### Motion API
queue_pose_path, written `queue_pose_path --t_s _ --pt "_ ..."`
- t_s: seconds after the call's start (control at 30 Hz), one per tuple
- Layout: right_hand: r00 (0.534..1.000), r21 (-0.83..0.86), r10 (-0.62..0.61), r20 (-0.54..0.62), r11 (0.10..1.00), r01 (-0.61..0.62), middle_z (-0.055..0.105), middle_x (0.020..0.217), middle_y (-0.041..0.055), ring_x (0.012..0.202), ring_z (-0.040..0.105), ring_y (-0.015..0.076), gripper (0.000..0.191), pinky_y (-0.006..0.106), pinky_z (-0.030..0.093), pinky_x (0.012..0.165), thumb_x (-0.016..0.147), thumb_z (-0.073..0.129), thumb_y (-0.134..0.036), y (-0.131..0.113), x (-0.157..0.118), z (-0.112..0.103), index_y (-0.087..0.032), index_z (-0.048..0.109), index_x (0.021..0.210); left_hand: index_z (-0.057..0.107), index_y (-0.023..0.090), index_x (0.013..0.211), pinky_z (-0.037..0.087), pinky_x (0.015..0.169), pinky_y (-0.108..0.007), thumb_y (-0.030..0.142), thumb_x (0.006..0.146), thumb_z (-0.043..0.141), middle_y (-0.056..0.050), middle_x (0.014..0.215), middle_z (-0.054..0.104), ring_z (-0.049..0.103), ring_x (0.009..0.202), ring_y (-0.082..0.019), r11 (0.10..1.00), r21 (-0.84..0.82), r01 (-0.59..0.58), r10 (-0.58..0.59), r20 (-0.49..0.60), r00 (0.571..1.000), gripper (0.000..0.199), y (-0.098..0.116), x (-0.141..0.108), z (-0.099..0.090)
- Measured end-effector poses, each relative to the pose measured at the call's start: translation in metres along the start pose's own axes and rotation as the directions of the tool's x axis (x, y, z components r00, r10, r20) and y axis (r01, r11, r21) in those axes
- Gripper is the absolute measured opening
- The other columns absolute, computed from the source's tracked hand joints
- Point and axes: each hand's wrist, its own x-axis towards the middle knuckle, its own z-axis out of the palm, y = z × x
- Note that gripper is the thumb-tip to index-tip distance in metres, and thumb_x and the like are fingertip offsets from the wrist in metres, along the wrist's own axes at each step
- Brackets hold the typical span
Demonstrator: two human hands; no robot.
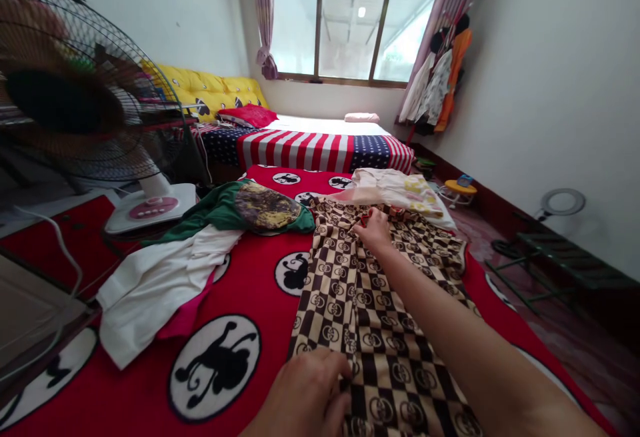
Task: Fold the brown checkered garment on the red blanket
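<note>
Brown-and-beige checkered cloth garment (340, 310) | spread on right half of red monkey-print bedspread (260, 284) | left hand (300, 397) closed on near edge | right hand (373, 232) at far end, grip hard to tell

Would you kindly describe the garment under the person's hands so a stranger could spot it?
On the red bed cover, find the garment under the left hand and right hand. Its brown checks differ from the green and white clothes beside it.
</note>
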Motion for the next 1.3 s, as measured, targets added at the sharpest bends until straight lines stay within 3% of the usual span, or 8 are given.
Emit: queue_pose_path --t_s 0.1,0.2,0.47,0.6,0.8,1.03,1.13,1.3 --pt "0.969 0.033 -0.153 0.195 0.988 0.149 0.054 0.128 0.0095 0.123 0.047 0.0261 0.032 0.042 0.034 0.109 0.067 0.070 -0.014 -0.020 -0.046 -0.029 -0.019 0.067 0.099 0.063 0.026 0.106 0.047 0.085 -0.026 0.017 0.077 0.060 0.000 0.103 0.068 0.062 0.095 -0.018 0.990 -0.135 -0.038 0.032 -0.046 0.998 0.031 0.001 -0.008 -0.003" --pt "0.770 0.200 -0.388 0.507 0.922 0.333 0.059 0.122 0.0047 0.116 0.054 0.0206 0.022 0.041 0.040 0.104 0.078 0.060 -0.015 -0.029 -0.115 -0.066 -0.024 0.068 0.096 0.055 0.030 0.124 0.045 0.093 -0.024 0.020 0.073 0.071 0.000 0.119 0.064 0.059 0.107 -0.017 0.968 -0.209 -0.136 0.122 -0.078 0.989 0.054 -0.006 -0.021 -0.006" --pt "0.615 0.092 -0.430 0.661 0.860 0.503 0.043 0.143 0.0050 0.132 0.040 0.0216 0.059 0.043 0.037 0.109 0.074 0.050 -0.002 -0.005 -0.249 -0.113 -0.031 0.052 0.126 0.057 0.031 0.116 0.046 0.098 -0.034 0.026 0.054 0.086 -0.005 0.129 0.052 0.052 0.117 -0.027 0.966 -0.016 -0.260 0.240 -0.327 0.914 0.069 -0.061 -0.064 0.011" --pt "0.629 0.087 -0.516 0.581 0.808 0.583 0.046 0.141 0.0069 0.131 0.039 0.0267 0.057 0.051 0.038 0.106 0.070 0.055 -0.003 -0.006 -0.266 -0.094 -0.029 0.057 0.120 0.064 0.028 0.103 0.049 0.092 -0.031 0.011 0.062 0.073 -0.005 0.118 0.056 0.055 0.109 -0.023 0.973 0.080 -0.218 0.232 -0.325 0.917 0.045 -0.062 -0.069 0.021" --pt "0.692 0.150 -0.596 0.408 0.791 0.593 0.060 0.126 0.0037 0.127 0.044 0.0211 0.031 0.037 0.043 0.101 0.073 0.052 -0.004 -0.020 -0.261 -0.098 -0.025 0.064 0.093 0.069 0.025 0.088 0.047 0.088 -0.028 0.018 0.087 0.053 -0.007 0.107 0.060 0.057 0.101 -0.019 0.934 0.228 -0.276 0.344 -0.356 0.869 0.017 -0.030 -0.069 0.002" --pt "0.580 0.205 -0.695 0.425 0.698 0.686 0.072 0.099 -0.0030 0.100 0.064 0.0135 0.013 0.031 0.040 0.102 0.081 0.057 -0.014 0.007 -0.262 -0.093 -0.024 0.060 0.088 0.064 0.023 0.061 0.038 0.053 -0.022 0.028 0.075 0.067 0.000 0.068 0.067 0.059 0.060 -0.013 0.885 0.235 -0.402 0.418 -0.019 0.908 0.015 -0.046 -0.050 0.018" --pt "0.546 0.186 -0.737 0.399 0.648 0.738 0.073 0.100 -0.0047 0.101 0.064 0.0109 0.006 0.027 0.041 0.101 0.091 0.055 -0.022 0.020 -0.263 -0.084 -0.024 0.059 0.086 0.068 0.026 0.070 0.037 0.052 -0.020 0.028 0.076 0.067 0.003 0.069 0.068 0.059 0.059 -0.010 0.920 0.135 -0.368 0.366 0.043 0.930 0.006 -0.037 -0.042 -0.003" --pt "0.529 0.199 -0.764 0.369 0.621 0.758 0.074 0.094 -0.0061 0.093 0.068 0.0112 0.010 0.025 0.048 0.096 0.093 0.052 -0.028 0.029 -0.259 -0.075 -0.026 0.061 0.090 0.071 0.021 0.080 0.042 0.065 -0.021 0.028 0.085 0.056 0.000 0.074 0.069 0.060 0.069 -0.012 0.960 0.137 -0.244 0.266 -0.177 0.948 0.017 -0.013 0.020 -0.067"
